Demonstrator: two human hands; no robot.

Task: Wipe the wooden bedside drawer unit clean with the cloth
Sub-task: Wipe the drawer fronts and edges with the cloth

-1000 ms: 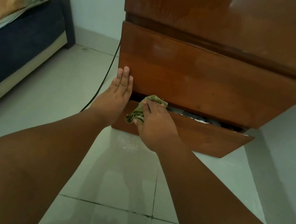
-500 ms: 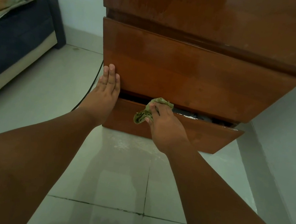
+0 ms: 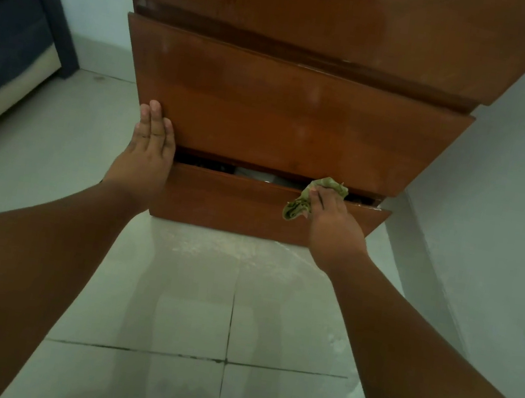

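Where the bottom drawer (image 3: pixel 226 202) stands slightly out from the wooden bedside drawer unit (image 3: pixel 284 110), a dark gap shows along its top edge.

Item 1: cloth (image 3: pixel 296 205), olive green, bunched; sits on the bottom drawer's top edge towards the right end, one fold hanging down over the drawer front.

Item 2: right hand (image 3: pixel 335 225); fingers bent over the cloth, gripping it against that top edge.

Item 3: left hand (image 3: pixel 149 154); flat, fingers straight and together, palm resting on the lower left corner of the middle drawer (image 3: pixel 287 117).

Item 4: floor (image 3: pixel 183 306), pale tiles with dark joints; a whitish dusty patch (image 3: pixel 230 248) lies just in front of the unit.

Item 5: bed (image 3: pixel 1 57), dark base, at far left, well apart from the unit.

Item 6: wall (image 3: pixel 515 161), pale, beside the unit on the right.
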